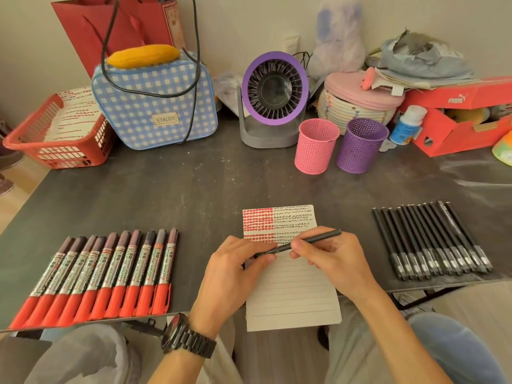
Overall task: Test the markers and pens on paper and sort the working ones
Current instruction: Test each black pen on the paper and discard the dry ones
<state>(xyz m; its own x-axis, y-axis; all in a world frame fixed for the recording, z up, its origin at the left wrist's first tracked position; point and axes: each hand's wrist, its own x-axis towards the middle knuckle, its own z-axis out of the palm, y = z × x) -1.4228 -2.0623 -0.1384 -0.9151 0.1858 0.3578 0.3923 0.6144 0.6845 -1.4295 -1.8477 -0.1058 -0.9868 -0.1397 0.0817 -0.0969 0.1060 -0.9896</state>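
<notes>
A lined sheet of paper (293, 295) lies at the table's front edge, its top covered with red and black test marks. Over it, my right hand (329, 259) grips the barrel of a black pen (318, 239). My left hand (235, 270) pinches the pen's cap end, which points left. Several red-capped markers (105, 275) lie in a row at the left. A row of several black pens (432, 242) lies at the right. A pink mesh cup (315, 146) and a purple mesh cup (360, 145) stand upright behind the paper.
Along the back stand a red basket (55, 151) of marked sheets, a blue checked bag (155, 103), a purple desk fan (274, 98), a woven basket with a pink lid (360, 103), a small white bottle (407, 126) and a red shoebox (460, 117).
</notes>
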